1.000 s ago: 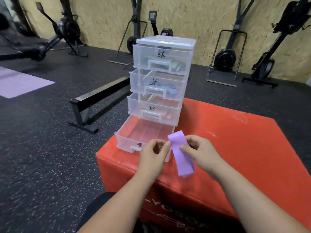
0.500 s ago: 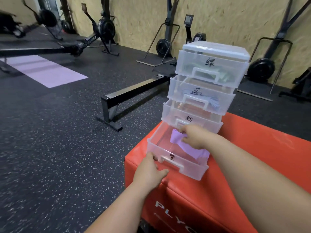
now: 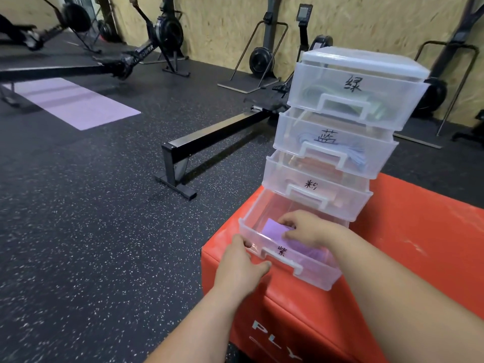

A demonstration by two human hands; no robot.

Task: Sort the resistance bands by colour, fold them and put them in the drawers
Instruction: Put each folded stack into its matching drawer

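1. A folded purple band (image 3: 273,228) lies low inside the open bottom drawer (image 3: 318,273), towards its front left corner. More purple material shows through the clear front wall to the right of it.
2. The right hand (image 3: 306,227) reaches into the drawer from the right. Its fingers are curled over the band with the thumb against its near edge, so it is pinching the band rather than lying flat on it.
3. The left hand (image 3: 241,260) holds the drawer's front left corner, thumb on the rim and fingers curled against the front wall, seemingly to steady it.
4. The drawer belongs to a clear plastic drawer unit (image 3: 364,61) with four levels, each marked with one handwritten character.
5. The three upper drawers are pushed in. The top drawer (image 3: 351,100) shows green bands, the second drawer (image 3: 366,155) blue ones, and the third drawer (image 3: 337,203) pinkish ones.
6. The unit stands on a red padded box (image 3: 419,244). No loose bands lie on the part of it in view.
7. Judgement: sorting looks nearly finished. What remains is letting go of the purple band and pushing the bottom drawer closed. Whether more bands wait out of view cannot be told.
8. Around the box is a dark speckled gym floor (image 3: 78,231) with a purple mat (image 3: 76,103) and rowing machines (image 3: 162,30).
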